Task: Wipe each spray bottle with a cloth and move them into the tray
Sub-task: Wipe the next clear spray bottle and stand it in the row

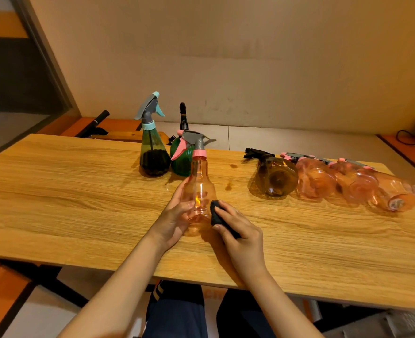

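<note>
no readable text, labels or numbers, orange lettering under the table edge too blurred

A light wooden table (55,191) stands before a plain beige wall (226,57); orange-and-pale floor (287,137) beyond; dark doorway (11,76) at left.

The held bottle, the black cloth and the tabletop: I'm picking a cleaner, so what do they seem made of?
Held bottle: seemingly thin clear orange-pink plastic; the left hand shows through it. Black cloth in the right hand: soft, matte, fuzzy-edged fabric, perhaps microfibre. Tabletop: light wood grain, smooth, low sheen; possibly laminate.
</note>
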Demonstrator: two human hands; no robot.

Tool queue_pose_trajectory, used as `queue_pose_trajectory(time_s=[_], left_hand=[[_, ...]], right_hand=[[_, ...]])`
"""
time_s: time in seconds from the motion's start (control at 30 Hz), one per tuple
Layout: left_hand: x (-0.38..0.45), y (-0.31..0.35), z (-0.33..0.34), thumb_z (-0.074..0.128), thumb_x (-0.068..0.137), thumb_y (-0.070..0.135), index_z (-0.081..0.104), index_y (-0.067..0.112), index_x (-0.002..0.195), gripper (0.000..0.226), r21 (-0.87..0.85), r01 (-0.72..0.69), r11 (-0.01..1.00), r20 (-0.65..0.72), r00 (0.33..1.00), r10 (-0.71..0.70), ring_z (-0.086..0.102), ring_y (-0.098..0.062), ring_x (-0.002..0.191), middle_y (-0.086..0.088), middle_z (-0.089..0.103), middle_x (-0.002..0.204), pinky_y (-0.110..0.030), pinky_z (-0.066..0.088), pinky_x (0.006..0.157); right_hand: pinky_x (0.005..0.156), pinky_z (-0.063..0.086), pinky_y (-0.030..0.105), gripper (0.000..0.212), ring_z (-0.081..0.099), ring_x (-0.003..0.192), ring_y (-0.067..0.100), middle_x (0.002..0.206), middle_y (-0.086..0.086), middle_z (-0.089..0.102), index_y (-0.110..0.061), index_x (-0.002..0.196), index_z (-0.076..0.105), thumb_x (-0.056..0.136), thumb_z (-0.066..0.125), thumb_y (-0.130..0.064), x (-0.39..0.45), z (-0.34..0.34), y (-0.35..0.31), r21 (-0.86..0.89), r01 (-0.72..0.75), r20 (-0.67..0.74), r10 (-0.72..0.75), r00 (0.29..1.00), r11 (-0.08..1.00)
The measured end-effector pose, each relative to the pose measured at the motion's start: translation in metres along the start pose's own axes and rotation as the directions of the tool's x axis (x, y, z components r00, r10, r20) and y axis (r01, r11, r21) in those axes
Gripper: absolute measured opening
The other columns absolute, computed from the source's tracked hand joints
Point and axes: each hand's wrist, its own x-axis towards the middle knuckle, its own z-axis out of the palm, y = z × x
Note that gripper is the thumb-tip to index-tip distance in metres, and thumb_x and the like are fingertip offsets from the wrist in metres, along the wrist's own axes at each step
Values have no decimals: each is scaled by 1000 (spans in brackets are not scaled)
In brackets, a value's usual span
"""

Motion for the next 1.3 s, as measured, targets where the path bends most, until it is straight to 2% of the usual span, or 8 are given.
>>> queue_pose_trajectory(time_s=[0.33,0.5,0.63,0.73,0.87,1.13,1.2,1.3], left_hand=[[-3,1,9,94,36,52,38,30,139,120,86,-10,996,-12,1000,11,59,-20,119,-1,59,131,-28,53,80],[-2,-3,10,88,48,37,36,26,140,106,125,-30,992,-25,999,33,63,-15,112,2,64,123,-26,54,82],[-3,-4,11,89,45,52,43,36,130,98,235,-55,971,-15,998,60,59,-10,118,7,56,132,-30,51,92],[-4,-5,10,79,56,36,42,36,129,82,287,-83,954,2,996,86,59,-7,116,6,52,134,-28,51,90],[-5,-6,9,76,60,28,41,30,133,81,335,-106,936,50,994,95,56,-13,123,-1,51,139,-28,50,93],[-9,-4,13,77,57,25,43,33,131,82,382,-104,918,75,994,82,56,-1,118,9,54,132,-18,48,88],[-9,-4,13,77,57,23,43,32,130,81,373,-102,922,70,994,82,58,0,116,10,54,131,-16,48,86],[-9,-3,14,76,57,27,43,32,130,80,392,-103,914,67,994,83,57,0,116,11,54,130,-17,48,87]], right_hand=[[99,39,16,44,52,118,3,123,-10,56,-8,120,55,77,65,-5,0,-1,4,-5,-20,-30,20,999,1000],[102,36,16,43,49,120,0,122,-7,57,-9,119,57,77,65,-5,-1,-1,7,-20,-7,-27,6,1000,1000],[102,36,16,39,49,120,0,122,-6,58,-11,119,57,81,64,-16,0,-1,3,-17,17,-21,-17,1000,1000],[101,36,14,40,49,120,0,122,-10,57,-11,119,56,81,64,-17,0,0,3,-10,1,-11,-1,1000,1000],[96,37,9,42,49,116,-9,119,-18,55,-14,118,57,77,63,-7,9,1,1,58,-92,-50,95,994,994],[96,40,12,42,53,114,-3,119,1,59,-10,118,56,78,64,2,55,6,-5,2,18,-226,-17,974,1000],[97,39,13,42,52,115,-1,121,1,58,-10,118,55,78,63,1,58,8,-3,-31,44,-213,-50,976,999],[97,38,11,43,49,115,-10,120,-6,56,-13,119,54,80,63,3,56,7,2,14,-14,-212,16,977,1000]])
